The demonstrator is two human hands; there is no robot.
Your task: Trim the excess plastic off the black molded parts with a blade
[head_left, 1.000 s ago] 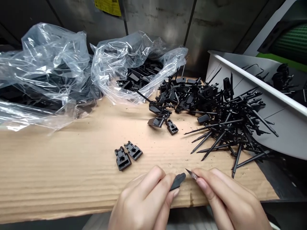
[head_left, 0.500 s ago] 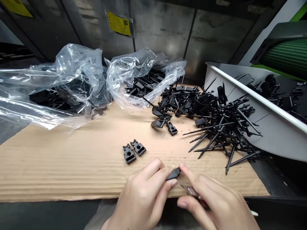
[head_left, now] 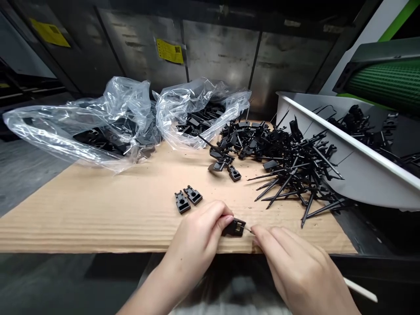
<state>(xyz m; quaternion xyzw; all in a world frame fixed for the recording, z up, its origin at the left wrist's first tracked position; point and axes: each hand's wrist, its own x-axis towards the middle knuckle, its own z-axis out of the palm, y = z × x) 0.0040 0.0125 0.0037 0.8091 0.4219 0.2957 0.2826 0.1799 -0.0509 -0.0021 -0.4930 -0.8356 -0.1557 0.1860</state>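
Note:
Near the front edge of the cardboard, my left hand (head_left: 200, 236) pinches a small black plastic part (head_left: 236, 227) with a rectangular opening turned towards the right. My right hand (head_left: 295, 258) is closed round a slim knife, and its white handle (head_left: 361, 289) sticks out behind the hand. Its thin pointed tip is at the part's opening; whether it touches the part I cannot tell. Two similar black plastic clips (head_left: 187, 199) lie side by side just beyond my left hand.
A heap of black plastic parts (head_left: 295, 170) with long thin rods spreads at the right. Behind stand two clear plastic bags (head_left: 127, 100) of black parts. A grey-white bin (head_left: 328, 162) with more parts borders the right side. Cardboard (head_left: 98, 214) covers the work surface.
The black part has been turned so that its opening shows. The knife's tip has come to the opening, and my right hand has closed up. The camera view has shifted slightly.

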